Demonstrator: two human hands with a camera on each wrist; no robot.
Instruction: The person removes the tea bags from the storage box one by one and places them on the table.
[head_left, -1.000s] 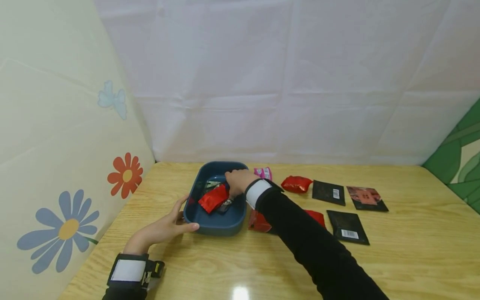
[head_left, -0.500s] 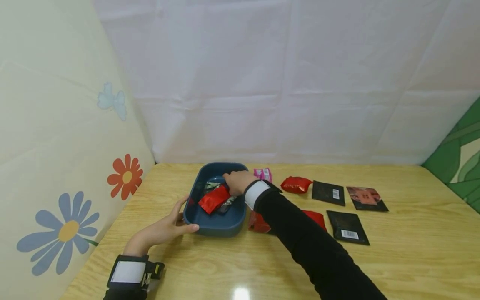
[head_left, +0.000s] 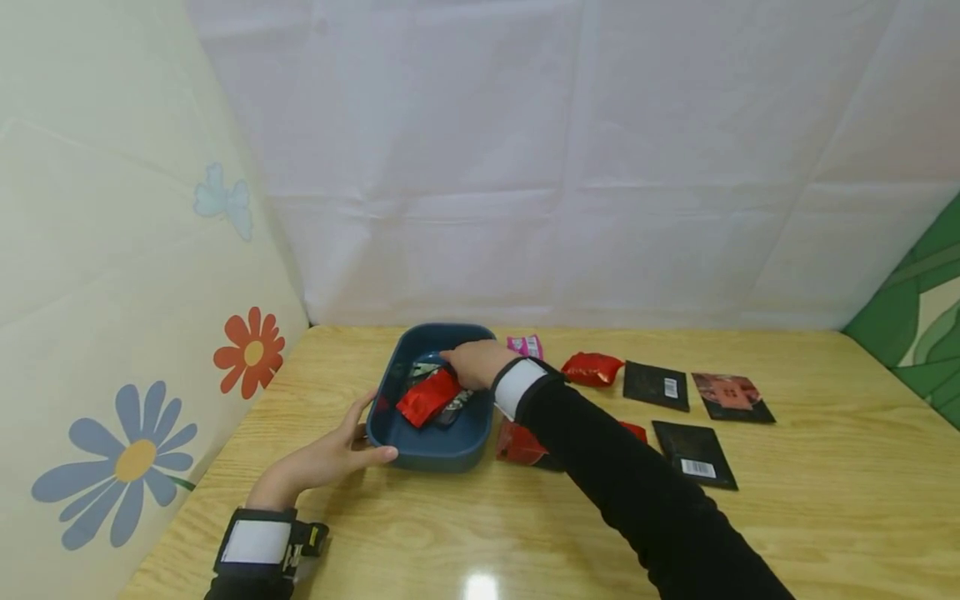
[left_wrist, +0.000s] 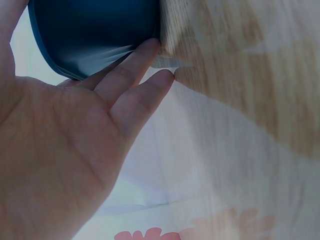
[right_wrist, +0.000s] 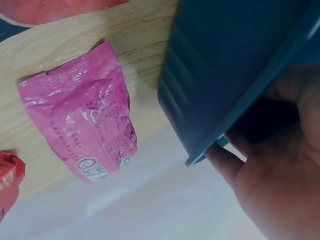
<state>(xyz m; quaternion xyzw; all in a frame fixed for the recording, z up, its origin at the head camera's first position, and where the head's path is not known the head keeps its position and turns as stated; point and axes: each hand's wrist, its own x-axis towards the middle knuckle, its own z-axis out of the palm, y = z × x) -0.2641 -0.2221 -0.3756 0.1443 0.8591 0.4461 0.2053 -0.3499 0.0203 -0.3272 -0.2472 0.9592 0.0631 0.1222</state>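
A dark blue plastic bin stands on the table at left of centre, with a red packet and dark patterned packets inside. My left hand rests around its near left corner, thumb on the front wall. In the left wrist view, fairly straight fingers lie against the bin's side. My right hand reaches over the right rim into the bin, beside the red packet. In the right wrist view its fingers bend at the rim; I cannot tell whether they hold anything.
Right of the bin lie a pink packet, a puffy red packet, black packets and a black-and-red one. Red packets lie partly under the right sleeve. White cloth hangs behind the wooden table.
My right hand has shifted very slightly left inside the bin. The left hand, the bin and the packets on the table have stayed in place.
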